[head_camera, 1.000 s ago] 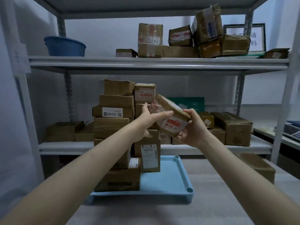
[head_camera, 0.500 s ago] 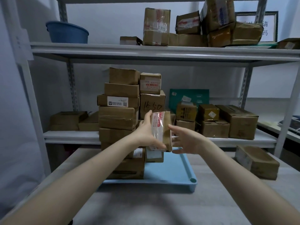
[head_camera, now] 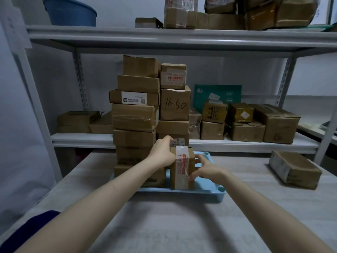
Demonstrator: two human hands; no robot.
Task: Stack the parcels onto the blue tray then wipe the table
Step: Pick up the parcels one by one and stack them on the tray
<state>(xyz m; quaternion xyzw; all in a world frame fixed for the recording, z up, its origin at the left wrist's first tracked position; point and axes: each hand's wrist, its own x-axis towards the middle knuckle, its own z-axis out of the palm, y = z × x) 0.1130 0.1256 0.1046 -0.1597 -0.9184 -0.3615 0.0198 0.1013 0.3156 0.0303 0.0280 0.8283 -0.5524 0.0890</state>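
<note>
A small brown parcel with red-and-white tape (head_camera: 182,168) stands upright on the blue tray (head_camera: 206,193), at the front right of the tall stacks of parcels (head_camera: 135,115). My left hand (head_camera: 163,154) grips its upper left side. My right hand (head_camera: 204,168) presses against its right side. A second stack topped by the "16-50" box (head_camera: 175,104) rises just behind the held parcel. One more brown parcel (head_camera: 294,168) lies flat on the table at the right, apart from the tray.
The grey table (head_camera: 164,225) stretches toward me. Behind it stands a white metal shelf (head_camera: 182,36) with several boxes on both levels, a green box (head_camera: 218,94) and a blue basin (head_camera: 70,12) at the upper left.
Both hands brought the taped parcel down from chest height, turned it upright, and set it on the tray beside the stacks. The view has tilted downward and closer.
</note>
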